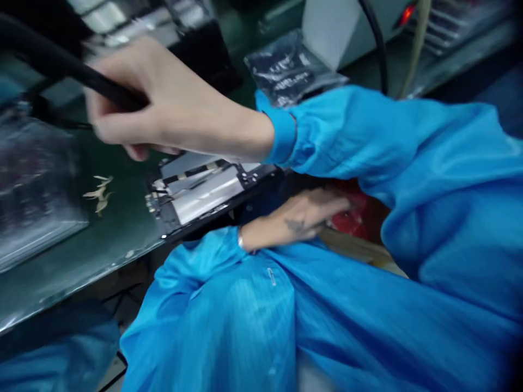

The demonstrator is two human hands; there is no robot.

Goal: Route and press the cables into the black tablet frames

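My right hand reaches across from the right at the upper left, its fingers wrapped round a thick black rod-like object. Below it an opened electronic device with silver panels and black strips lies at the bench edge. My left hand is low in the middle, near the device's right end. Its fingers point right, towards a red object partly hidden by my right sleeve. Motion smears those fingers, and what they touch is unclear.
The green bench has a clear plastic-wrapped stack at the left and yellowish scraps beside it. Behind are a dark plastic bag, a pale box and a black cable. Blue fabric shows lower left.
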